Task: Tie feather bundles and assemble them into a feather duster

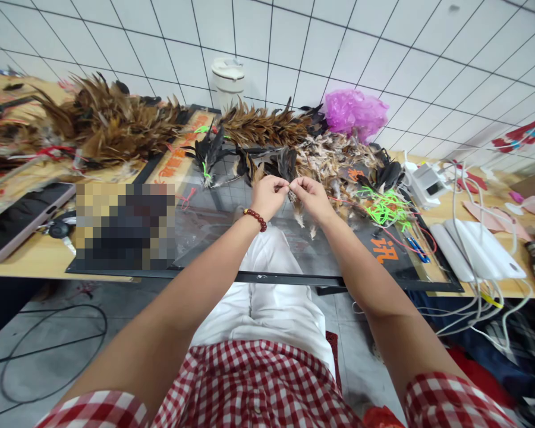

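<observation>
My left hand (270,195), with a beaded bracelet (255,219) on its wrist, and my right hand (311,196) meet fingertip to fingertip over the glass tabletop (214,226). Both are closed in a pinch. What lies between the fingertips is too small to make out. Dark feathers (286,161) stand just behind the hands, and a few pale brown feathers (298,215) show below my right fingers. Right of my right hand spreads a heap of mottled feathers (327,157), with bright green ties (386,207) at its near edge. A small black feather bunch (208,151) with a green tie lies left.
Rows of brown feathers (267,126) line the back, near a white lidded cup (229,80) and a pink plastic bag (355,113). A phone (24,217) lies at the left. White devices (477,249) with cables and a blue cutter (418,249) are at the right.
</observation>
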The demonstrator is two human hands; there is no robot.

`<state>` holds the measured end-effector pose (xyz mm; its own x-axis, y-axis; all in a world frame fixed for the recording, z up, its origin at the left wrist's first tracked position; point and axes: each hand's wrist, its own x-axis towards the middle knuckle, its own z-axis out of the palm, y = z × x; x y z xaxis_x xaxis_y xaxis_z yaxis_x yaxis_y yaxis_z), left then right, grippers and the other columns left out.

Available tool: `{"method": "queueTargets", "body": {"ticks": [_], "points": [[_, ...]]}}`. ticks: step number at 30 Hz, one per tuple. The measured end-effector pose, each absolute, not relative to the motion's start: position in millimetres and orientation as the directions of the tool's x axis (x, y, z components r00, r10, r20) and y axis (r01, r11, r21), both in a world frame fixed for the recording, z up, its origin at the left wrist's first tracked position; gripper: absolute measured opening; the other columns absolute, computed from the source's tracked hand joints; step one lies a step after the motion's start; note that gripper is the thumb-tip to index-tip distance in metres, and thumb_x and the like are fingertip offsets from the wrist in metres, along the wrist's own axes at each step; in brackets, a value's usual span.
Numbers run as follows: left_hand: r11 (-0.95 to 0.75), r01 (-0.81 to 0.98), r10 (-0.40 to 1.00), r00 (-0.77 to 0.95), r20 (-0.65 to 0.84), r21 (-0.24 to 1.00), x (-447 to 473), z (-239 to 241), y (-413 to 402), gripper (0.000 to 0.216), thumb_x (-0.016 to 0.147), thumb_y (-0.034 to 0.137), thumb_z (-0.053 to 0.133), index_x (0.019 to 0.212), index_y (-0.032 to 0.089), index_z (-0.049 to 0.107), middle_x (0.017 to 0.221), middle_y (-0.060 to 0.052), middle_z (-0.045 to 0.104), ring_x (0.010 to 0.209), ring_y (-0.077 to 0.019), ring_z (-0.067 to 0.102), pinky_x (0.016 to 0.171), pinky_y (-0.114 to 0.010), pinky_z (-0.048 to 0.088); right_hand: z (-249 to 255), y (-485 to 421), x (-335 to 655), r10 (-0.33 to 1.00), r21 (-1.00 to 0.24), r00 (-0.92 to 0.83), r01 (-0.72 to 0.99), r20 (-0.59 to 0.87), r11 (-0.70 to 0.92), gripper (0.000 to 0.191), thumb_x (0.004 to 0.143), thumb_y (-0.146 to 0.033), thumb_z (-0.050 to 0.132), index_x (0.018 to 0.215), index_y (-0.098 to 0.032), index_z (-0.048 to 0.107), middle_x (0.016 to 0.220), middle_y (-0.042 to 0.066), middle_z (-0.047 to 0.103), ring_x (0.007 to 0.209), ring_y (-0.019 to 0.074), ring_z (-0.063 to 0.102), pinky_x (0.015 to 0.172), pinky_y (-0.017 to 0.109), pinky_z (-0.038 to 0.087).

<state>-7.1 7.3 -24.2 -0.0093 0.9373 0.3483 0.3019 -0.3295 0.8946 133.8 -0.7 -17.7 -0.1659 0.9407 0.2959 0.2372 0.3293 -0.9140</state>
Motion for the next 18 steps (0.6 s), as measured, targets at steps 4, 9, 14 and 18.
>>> {"method": "queueTargets", "body": {"ticks": [4, 9, 14, 18], "points": [[-0.134, 0.096, 0.991, 0.016, 0.133, 0.986, -5.1, -22.0, 5.9, 0.006, 0.071, 0.012, 0.06, 0.065, 0.015, 0.06, 0.063, 0.001, 0.055, 0.056, -0.0088, 0.047, 0.057, -0.022, 0.041, -18.7, -1.7, 133.1, 0.937, -0.873, -0.122, 0.342, 0.326, 0.348, 0.033, 0.08, -0.049, 0.058, 0.076, -0.017, 0.055, 0.063, -0.003, 0.046, 0.058, 0.0097, 0.04, 0.057, 0.024, 0.033], [0.099, -0.123, 0.979, 0.19, -0.075, 0.987, -8.8, -11.4, 0.3, 0.011, 0.068, 0.014, 0.064, 0.06, 0.014, 0.056, 0.057, 0.001, 0.049, 0.051, -0.0072, 0.042, 0.046, -0.02, 0.035, -16.2, -4.8, 131.2, 0.905, -0.773, -0.1, 0.485, 0.414, 0.408, 0.02, 0.084, -0.036, 0.052, 0.077, -0.017, 0.055, 0.069, -0.001, 0.051, 0.065, 0.0119, 0.044, 0.061, 0.025, 0.035], [0.065, -0.111, 0.98, 0.196, -0.042, 0.992, -11.6, -11.6, -0.6, 0.021, 0.063, 0.03, 0.075, 0.067, 0.013, 0.064, 0.063, -0.001, 0.056, 0.054, -0.007, 0.045, 0.046, -0.019, 0.036, -15.9, -2.9, 132.8, 0.916, -0.818, -0.095, 0.42, 0.39, 0.392, 0.018, 0.082, -0.034, 0.053, 0.075, -0.018, 0.055, 0.068, -0.001, 0.051, 0.064, 0.0111, 0.044, 0.061, 0.024, 0.037], [0.076, -0.114, 0.988, 0.144, -0.06, 0.991, -10.7, -12.9, -0.4, 0.022, 0.058, 0.028, 0.077, 0.06, 0.013, 0.061, 0.059, 0.0, 0.056, 0.05, -0.0052, 0.042, 0.045, -0.02, 0.035, -19.3, 1.2, 134.9, 0.939, -0.896, -0.167, 0.286, 0.302, 0.339, 0.026, 0.08, -0.043, 0.058, 0.074, -0.018, 0.056, 0.061, -0.003, 0.048, 0.057, 0.0098, 0.042, 0.056, 0.024, 0.035]]}}
